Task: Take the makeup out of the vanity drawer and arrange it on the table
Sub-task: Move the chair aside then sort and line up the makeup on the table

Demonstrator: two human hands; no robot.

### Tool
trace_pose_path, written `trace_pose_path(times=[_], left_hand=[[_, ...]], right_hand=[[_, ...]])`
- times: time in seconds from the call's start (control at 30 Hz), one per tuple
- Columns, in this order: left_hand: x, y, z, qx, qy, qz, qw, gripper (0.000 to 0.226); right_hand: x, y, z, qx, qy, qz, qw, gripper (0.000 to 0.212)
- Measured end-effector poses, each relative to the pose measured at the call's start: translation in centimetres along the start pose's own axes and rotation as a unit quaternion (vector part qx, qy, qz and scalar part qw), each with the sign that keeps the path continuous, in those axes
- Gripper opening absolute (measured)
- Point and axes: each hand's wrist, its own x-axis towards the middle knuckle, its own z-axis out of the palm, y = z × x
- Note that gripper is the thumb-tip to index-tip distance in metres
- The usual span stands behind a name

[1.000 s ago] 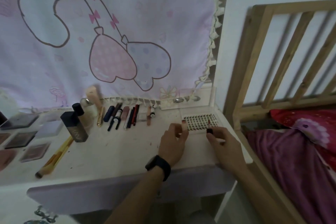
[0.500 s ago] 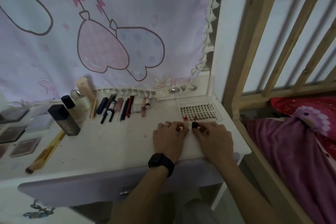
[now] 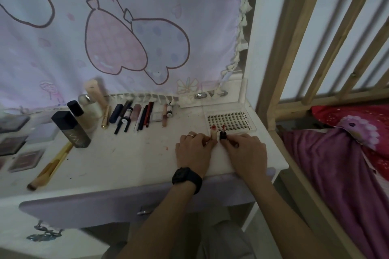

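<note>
the left hand (image 3: 194,149) pinches a pale lip gloss tube (image 3: 213,134) upright on the vanity table (image 3: 126,160), just in front of the lash tray (image 3: 231,121); the right hand (image 3: 245,149) pinches its dark cap (image 3: 222,135) just beside it, red wand tip up. the pair looks uncapped, so closing it probably comes before it joins the row of pencils (image 3: 136,116) at the back
</note>
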Motion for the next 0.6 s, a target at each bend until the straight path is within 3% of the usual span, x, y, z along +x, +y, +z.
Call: trace_pose_path(times=[0.6], left_hand=[[-0.27, 0.31, -0.37, 0.003, -0.003, -0.007, 1.0, 0.047]], right_hand=[[-0.13, -0.04, -0.11, -0.017, -0.03, 0.001, 0.999, 0.029]])
